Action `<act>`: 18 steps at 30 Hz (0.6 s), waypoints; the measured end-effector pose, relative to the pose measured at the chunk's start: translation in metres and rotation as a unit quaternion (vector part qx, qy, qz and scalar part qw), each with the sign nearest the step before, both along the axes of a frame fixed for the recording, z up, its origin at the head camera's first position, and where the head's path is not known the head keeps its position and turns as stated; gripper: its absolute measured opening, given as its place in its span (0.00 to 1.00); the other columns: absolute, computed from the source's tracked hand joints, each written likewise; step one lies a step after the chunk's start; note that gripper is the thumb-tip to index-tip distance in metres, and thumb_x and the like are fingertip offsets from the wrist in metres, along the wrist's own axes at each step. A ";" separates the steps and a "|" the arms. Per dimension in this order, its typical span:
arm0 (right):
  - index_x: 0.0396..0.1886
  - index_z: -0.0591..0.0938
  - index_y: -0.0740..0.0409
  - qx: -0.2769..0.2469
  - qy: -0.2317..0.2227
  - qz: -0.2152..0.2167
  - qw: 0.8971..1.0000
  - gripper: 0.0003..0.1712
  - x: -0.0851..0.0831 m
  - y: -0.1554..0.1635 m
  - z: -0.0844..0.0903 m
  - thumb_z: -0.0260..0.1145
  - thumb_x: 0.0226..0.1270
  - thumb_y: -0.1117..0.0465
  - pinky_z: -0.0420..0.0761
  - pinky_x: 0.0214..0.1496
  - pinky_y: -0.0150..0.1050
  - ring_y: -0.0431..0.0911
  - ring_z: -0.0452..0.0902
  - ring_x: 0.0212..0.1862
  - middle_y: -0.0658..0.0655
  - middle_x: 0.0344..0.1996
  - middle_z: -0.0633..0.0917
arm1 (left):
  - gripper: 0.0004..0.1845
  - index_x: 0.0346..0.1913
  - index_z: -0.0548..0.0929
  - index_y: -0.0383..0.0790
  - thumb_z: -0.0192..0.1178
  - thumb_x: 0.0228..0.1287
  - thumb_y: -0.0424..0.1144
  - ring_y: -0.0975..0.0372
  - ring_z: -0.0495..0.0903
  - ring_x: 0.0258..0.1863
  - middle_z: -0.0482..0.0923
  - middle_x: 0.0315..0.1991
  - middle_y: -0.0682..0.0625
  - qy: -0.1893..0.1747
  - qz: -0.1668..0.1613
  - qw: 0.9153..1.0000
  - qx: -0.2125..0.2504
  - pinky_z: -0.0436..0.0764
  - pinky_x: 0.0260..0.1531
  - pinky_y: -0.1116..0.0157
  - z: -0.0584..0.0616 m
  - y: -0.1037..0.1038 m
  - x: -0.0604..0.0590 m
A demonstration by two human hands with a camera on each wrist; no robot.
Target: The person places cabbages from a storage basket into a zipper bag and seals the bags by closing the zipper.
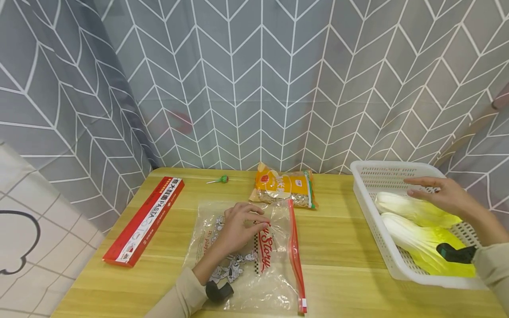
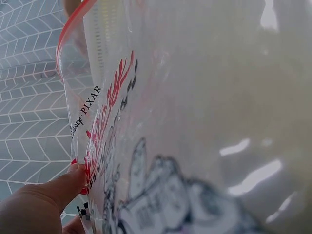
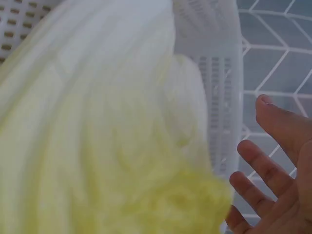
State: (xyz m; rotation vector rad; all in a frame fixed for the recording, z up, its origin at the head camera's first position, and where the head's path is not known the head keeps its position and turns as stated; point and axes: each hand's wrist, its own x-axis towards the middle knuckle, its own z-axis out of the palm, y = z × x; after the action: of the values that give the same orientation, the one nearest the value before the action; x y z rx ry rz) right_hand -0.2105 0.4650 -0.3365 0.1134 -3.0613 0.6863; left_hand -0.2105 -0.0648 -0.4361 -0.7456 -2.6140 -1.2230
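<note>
A clear zip bag (image 1: 274,278) with a red zip edge and cartoon print lies on the table. My left hand (image 1: 243,225) is over its middle, thumb and fingers pinching the plastic; in the left wrist view the thumb (image 2: 73,183) overlaps the printed film. Over at the right, my right hand (image 1: 445,194) hovers above a white plastic basket (image 1: 359,194), fingers spread and holding nothing. Two Chinese cabbages lie in that basket, a farther one (image 1: 413,207) and a nearer one (image 1: 417,238). The right wrist view shows pale cabbage leaves (image 3: 107,122) beside the spread fingers (image 3: 265,168).
A long red pasta box (image 1: 145,221) lies slanted along the table's left side. Near the back edge are a green lollipop (image 1: 224,179) and an orange-and-clear food packet (image 1: 284,185), close behind the zip bag. A grey patterned curtain (image 1: 246,88) hangs behind the table.
</note>
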 end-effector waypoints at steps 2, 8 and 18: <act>0.71 0.71 0.64 0.007 -0.024 -0.009 1.000 0.36 0.002 0.006 -0.003 0.61 0.75 0.44 0.64 0.54 0.76 0.82 0.58 0.65 0.83 0.69 0.64 | 0.05 0.40 0.93 0.56 0.72 0.61 0.44 0.57 0.74 0.62 0.86 0.52 0.56 0.001 0.000 1.000 0.000 0.59 0.62 0.47 0.000 0.000 0.000; 0.73 0.66 0.68 0.030 -0.045 -0.025 0.998 0.40 0.007 0.020 -0.012 0.59 0.76 0.43 0.64 0.53 0.79 0.86 0.56 0.63 0.87 0.69 0.59 | 0.05 0.40 0.93 0.56 0.73 0.61 0.44 0.56 0.74 0.62 0.86 0.51 0.55 0.001 0.000 1.000 0.003 0.59 0.62 0.47 -0.001 0.001 -0.001; 0.74 0.61 0.70 0.026 -0.068 -0.040 0.997 0.45 0.013 0.031 -0.022 0.60 0.76 0.41 0.78 0.32 0.43 0.74 0.76 0.49 0.88 0.66 0.61 | 0.06 0.40 0.93 0.56 0.73 0.61 0.43 0.56 0.74 0.62 0.86 0.51 0.56 0.000 -0.001 1.000 0.000 0.59 0.62 0.47 -0.002 0.001 -0.001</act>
State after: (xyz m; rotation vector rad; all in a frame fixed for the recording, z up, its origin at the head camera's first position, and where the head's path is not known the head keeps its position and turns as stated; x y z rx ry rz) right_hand -0.1973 0.4962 -0.3581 -0.0576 -3.1930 0.6349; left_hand -0.2111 -0.0642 -0.4378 -0.7478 -2.6140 -1.2222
